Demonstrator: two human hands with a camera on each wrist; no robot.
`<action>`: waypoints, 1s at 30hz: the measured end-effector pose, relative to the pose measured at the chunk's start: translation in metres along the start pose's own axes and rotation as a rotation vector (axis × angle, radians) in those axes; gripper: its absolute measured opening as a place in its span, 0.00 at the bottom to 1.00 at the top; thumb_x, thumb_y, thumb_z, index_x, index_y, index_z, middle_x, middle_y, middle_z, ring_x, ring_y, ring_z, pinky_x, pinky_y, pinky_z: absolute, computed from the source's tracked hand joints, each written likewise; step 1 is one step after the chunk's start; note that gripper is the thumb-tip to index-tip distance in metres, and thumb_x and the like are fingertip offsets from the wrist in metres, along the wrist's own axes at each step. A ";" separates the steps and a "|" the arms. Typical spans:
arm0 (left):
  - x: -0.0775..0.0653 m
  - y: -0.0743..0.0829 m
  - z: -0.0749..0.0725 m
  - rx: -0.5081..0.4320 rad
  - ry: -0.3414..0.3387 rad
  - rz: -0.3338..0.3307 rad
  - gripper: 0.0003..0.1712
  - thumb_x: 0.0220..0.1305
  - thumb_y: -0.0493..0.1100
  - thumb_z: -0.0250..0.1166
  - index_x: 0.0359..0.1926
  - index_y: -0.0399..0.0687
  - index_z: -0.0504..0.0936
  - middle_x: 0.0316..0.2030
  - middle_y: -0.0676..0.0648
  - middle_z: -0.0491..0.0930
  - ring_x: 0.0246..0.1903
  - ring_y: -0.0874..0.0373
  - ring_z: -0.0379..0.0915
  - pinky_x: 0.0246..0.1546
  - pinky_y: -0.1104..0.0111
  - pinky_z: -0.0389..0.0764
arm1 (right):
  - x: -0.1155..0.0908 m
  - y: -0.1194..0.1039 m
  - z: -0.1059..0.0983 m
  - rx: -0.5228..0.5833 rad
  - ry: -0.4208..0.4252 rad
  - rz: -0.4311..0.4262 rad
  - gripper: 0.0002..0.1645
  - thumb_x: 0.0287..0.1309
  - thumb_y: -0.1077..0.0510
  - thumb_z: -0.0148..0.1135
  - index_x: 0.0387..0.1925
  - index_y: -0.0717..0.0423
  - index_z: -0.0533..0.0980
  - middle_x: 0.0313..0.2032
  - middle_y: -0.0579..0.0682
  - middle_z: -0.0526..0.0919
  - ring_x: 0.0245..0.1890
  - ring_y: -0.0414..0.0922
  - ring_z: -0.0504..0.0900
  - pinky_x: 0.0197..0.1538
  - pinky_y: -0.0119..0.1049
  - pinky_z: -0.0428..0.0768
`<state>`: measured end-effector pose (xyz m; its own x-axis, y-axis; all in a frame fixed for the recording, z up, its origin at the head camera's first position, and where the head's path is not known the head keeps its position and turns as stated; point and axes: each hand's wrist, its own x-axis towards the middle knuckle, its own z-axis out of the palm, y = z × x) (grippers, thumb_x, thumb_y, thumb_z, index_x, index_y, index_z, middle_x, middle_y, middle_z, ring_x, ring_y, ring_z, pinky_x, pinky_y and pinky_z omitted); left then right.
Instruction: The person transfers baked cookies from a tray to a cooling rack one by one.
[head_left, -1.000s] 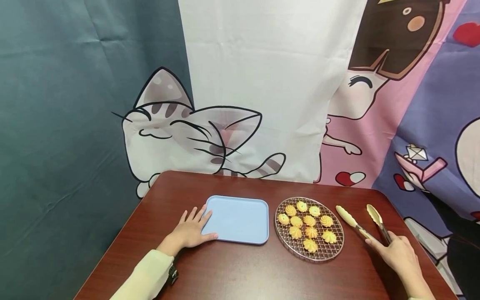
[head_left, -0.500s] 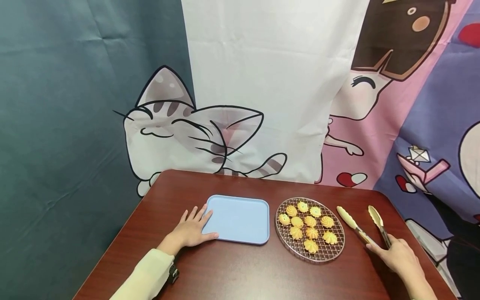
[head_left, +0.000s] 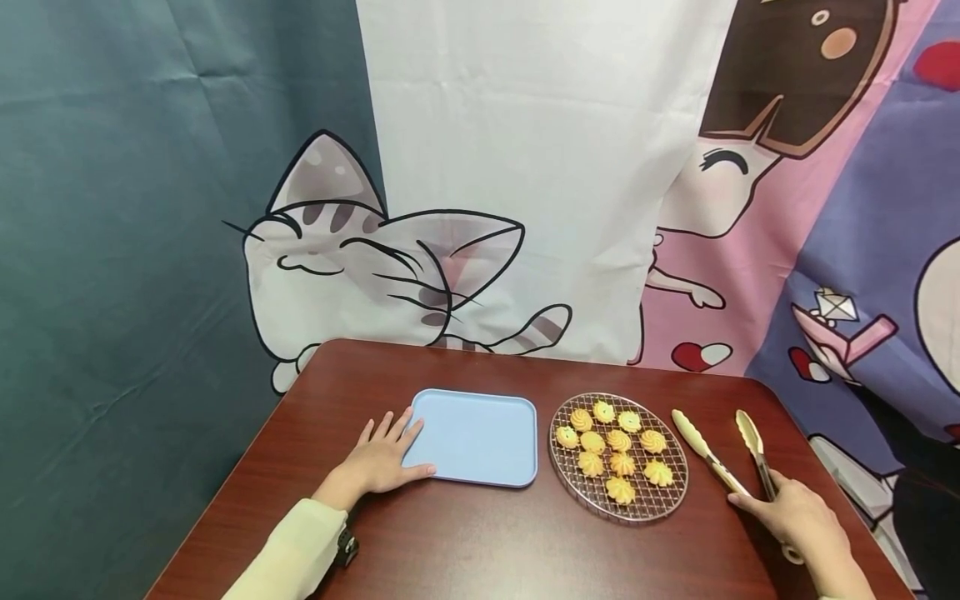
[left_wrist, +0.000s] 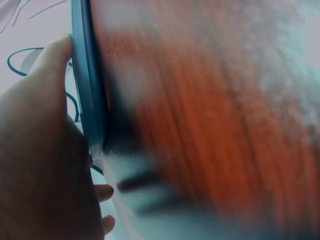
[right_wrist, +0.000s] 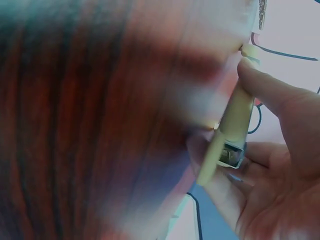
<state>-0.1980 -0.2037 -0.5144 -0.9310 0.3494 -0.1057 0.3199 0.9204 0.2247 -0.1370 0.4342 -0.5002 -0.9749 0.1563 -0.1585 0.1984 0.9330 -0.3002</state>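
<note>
My left hand (head_left: 381, 458) lies with fingers spread at the left edge of a light blue rectangular tray (head_left: 480, 437). Its thumb reaches along the tray's near left corner, and the left wrist view has the thumb against the tray's side (left_wrist: 87, 75). On the right, my right hand (head_left: 798, 512) grips a pair of tongs (head_left: 723, 471) by the handle, thumb on one arm and fingers round the other. The tongs' cream-coloured tips are spread apart and point away from me. In the right wrist view the pale handle (right_wrist: 237, 112) sits between thumb and fingers.
Between tray and tongs stands a round wire rack (head_left: 585, 492) bearing several golden piped cookies (head_left: 618, 442). All of it is on a dark red-brown wooden table (head_left: 480, 542). Behind the far edge hangs a curtain (head_left: 540, 167) with cartoon prints.
My right hand has shifted a little on the tongs' handle, and the handle's end now shows beneath the palm. The left hand, tray and rack stay as they were.
</note>
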 end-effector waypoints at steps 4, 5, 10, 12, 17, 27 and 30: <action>0.001 -0.003 0.003 0.015 -0.004 -0.007 0.57 0.61 0.81 0.51 0.80 0.52 0.55 0.80 0.43 0.46 0.77 0.34 0.43 0.72 0.37 0.42 | -0.001 -0.002 0.000 -0.009 -0.032 0.045 0.64 0.49 0.22 0.66 0.62 0.74 0.64 0.48 0.80 0.74 0.44 0.75 0.77 0.37 0.66 0.75; 0.001 -0.003 0.004 0.018 -0.004 -0.009 0.57 0.61 0.82 0.50 0.80 0.53 0.55 0.81 0.43 0.45 0.77 0.35 0.42 0.73 0.37 0.42 | -0.002 -0.003 0.000 -0.009 -0.041 0.053 0.64 0.49 0.22 0.66 0.62 0.73 0.64 0.48 0.80 0.74 0.43 0.73 0.77 0.36 0.65 0.75; 0.001 -0.004 0.005 0.038 -0.017 -0.015 0.58 0.60 0.83 0.48 0.81 0.55 0.53 0.81 0.45 0.44 0.78 0.36 0.41 0.74 0.39 0.42 | -0.005 -0.004 0.000 -0.019 -0.079 0.089 0.68 0.46 0.19 0.66 0.63 0.73 0.61 0.49 0.81 0.73 0.43 0.73 0.77 0.37 0.66 0.75; 0.001 -0.002 0.003 0.030 -0.015 -0.008 0.57 0.61 0.82 0.50 0.80 0.54 0.55 0.81 0.44 0.45 0.78 0.36 0.42 0.73 0.38 0.42 | -0.006 -0.004 0.000 -0.019 -0.093 0.100 0.69 0.45 0.19 0.66 0.63 0.74 0.61 0.49 0.81 0.73 0.44 0.74 0.77 0.37 0.67 0.75; 0.000 0.003 -0.002 0.029 -0.007 0.007 0.56 0.62 0.80 0.52 0.80 0.52 0.56 0.80 0.43 0.47 0.77 0.35 0.43 0.73 0.37 0.43 | -0.006 -0.003 0.001 -0.014 -0.104 0.114 0.68 0.43 0.18 0.67 0.60 0.73 0.63 0.46 0.79 0.75 0.42 0.71 0.78 0.35 0.64 0.75; 0.007 0.005 -0.005 -0.021 0.051 0.051 0.56 0.62 0.78 0.55 0.79 0.48 0.58 0.77 0.39 0.55 0.76 0.33 0.46 0.71 0.35 0.44 | -0.010 -0.007 -0.011 -0.055 -0.047 0.080 0.61 0.51 0.21 0.63 0.60 0.73 0.65 0.43 0.76 0.74 0.42 0.75 0.76 0.34 0.67 0.75; 0.010 0.004 -0.009 -0.060 0.078 0.071 0.55 0.62 0.77 0.57 0.79 0.49 0.59 0.75 0.39 0.59 0.76 0.35 0.48 0.72 0.35 0.44 | -0.007 -0.011 -0.020 -0.060 0.043 0.032 0.54 0.56 0.25 0.63 0.57 0.72 0.68 0.41 0.76 0.74 0.42 0.76 0.75 0.33 0.66 0.74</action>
<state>-0.2081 -0.1984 -0.5058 -0.9180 0.3965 -0.0119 0.3768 0.8809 0.2866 -0.1346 0.4291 -0.4769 -0.9718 0.1991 -0.1266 0.2247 0.9447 -0.2389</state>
